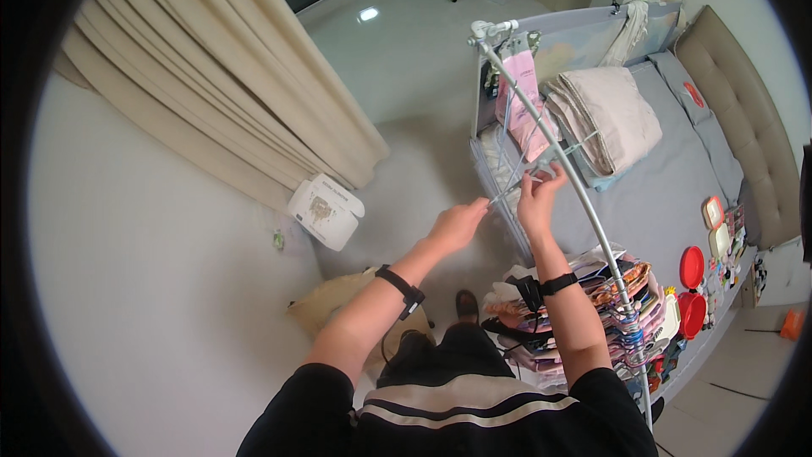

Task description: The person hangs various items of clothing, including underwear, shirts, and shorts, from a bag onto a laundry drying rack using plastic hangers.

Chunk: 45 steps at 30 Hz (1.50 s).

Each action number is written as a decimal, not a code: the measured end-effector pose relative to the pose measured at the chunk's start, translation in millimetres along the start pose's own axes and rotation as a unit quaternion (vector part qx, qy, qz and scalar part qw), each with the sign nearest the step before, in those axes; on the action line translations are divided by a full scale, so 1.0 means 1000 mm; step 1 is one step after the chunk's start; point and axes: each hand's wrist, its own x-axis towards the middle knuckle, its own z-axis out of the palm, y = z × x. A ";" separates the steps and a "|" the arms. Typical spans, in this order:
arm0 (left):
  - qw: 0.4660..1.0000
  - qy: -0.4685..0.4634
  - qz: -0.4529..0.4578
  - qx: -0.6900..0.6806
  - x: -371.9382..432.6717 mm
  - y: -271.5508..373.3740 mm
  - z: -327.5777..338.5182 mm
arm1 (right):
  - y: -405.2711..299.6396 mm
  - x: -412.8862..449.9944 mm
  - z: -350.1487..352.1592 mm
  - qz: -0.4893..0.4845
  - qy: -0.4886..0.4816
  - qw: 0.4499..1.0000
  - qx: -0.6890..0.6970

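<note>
A thin pale clothes hanger [506, 193] slants across the space beside the metal rail [576, 178] of a clothes rack. My left hand [460, 223] pinches its near end. Higher up and to the right, my right hand [538, 202] has its bent fingers at the hanger's middle, close against the rail; the exact grip is partly hidden. Several bare hangers [507, 117] dangle from the rail's far part, next to a pink printed bag or cloth [521, 92]. Small garments on hangers [545, 336] crowd the near part, below my right forearm.
Behind the rail stands a bed with a grey sheet [666, 165], a folded beige quilt [609, 117] and a padded headboard [739, 120]. Red containers [691, 266] and small items line its near side. At left are a long curtain [254, 76] and a white cardboard box [327, 211].
</note>
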 end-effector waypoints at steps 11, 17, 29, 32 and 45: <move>0.992 0.106 0.059 -0.026 -0.167 -0.098 -0.114 | -0.111 -0.117 0.002 -0.305 -0.266 0.832 -0.379; 0.977 0.199 -0.071 0.002 -0.310 -0.153 -0.154 | -0.089 -0.200 0.080 -0.231 -0.503 0.807 -0.204; 0.896 0.276 -0.317 -0.143 -0.517 -0.284 -0.049 | -0.037 -0.316 0.197 -0.239 -0.646 0.677 -0.260; 0.891 0.249 -0.339 -0.171 -0.519 -0.330 0.002 | -0.001 -0.326 0.195 -0.189 -0.629 0.690 -0.305; 0.837 0.131 -0.514 -0.133 -0.402 -0.505 0.190 | 0.055 -0.341 0.107 0.007 -0.568 0.697 -0.437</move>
